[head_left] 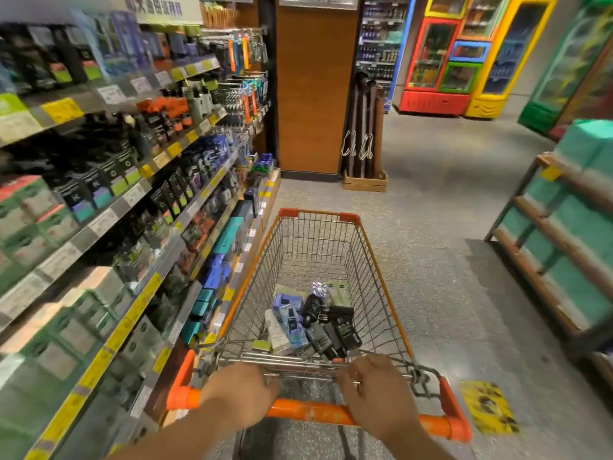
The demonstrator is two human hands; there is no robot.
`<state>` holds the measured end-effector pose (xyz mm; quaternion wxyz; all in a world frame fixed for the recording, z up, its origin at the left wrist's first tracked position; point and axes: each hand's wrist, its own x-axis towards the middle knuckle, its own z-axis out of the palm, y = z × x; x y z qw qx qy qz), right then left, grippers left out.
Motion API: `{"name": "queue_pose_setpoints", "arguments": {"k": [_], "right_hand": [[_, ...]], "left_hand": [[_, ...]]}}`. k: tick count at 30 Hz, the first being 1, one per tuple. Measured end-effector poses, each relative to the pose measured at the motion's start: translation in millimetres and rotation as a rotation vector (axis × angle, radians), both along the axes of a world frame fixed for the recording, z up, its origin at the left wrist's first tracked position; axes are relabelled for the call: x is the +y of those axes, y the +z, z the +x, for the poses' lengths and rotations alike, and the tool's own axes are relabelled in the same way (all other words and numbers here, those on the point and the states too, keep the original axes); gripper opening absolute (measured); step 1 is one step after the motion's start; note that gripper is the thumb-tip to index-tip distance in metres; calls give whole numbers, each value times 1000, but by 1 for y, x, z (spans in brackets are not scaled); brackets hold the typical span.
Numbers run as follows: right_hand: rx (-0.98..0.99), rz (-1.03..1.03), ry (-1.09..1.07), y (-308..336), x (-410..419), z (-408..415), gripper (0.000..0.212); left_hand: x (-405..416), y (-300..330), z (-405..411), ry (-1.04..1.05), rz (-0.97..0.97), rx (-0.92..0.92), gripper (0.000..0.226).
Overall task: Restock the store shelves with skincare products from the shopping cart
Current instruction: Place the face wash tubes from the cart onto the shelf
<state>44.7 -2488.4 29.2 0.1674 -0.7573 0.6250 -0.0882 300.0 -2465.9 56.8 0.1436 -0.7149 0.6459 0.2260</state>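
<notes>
both hands [240, 395] [378, 390] clench orange bar [308, 414] | wire cart [374, 260] | boxed skincare [315, 322], labels blurred

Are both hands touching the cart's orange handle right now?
Touching. The head view shows the left hand and the right hand both wrapped over the orange handle, fingers curled round it.

Orange-trimmed wire cart [371, 247] — black, blue, white skincare products [311, 322] — yellow shelf tags [62, 109]
</notes>
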Motion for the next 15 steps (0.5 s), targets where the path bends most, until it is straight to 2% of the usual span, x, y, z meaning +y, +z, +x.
{"name": "queue_pose_setpoints", "arguments": {"k": [2, 5, 9, 13, 15], "right_hand": [[16, 26, -18, 0, -8, -1, 48], [63, 52, -54, 1, -20, 1, 50], [157, 60, -99, -1, -33, 3, 68], [156, 65, -122, 2, -46, 7, 47], [133, 70, -146, 4, -52, 8, 44]], "left_hand": [[-6, 1, -2, 64, -21, 15, 65], [-14, 3, -6, 50, -64, -4, 64], [-29, -2, -5, 69, -80, 16, 72], [-43, -4, -4, 57, -112, 46, 65], [-51, -6, -3, 53, -136, 83, 63]]}}
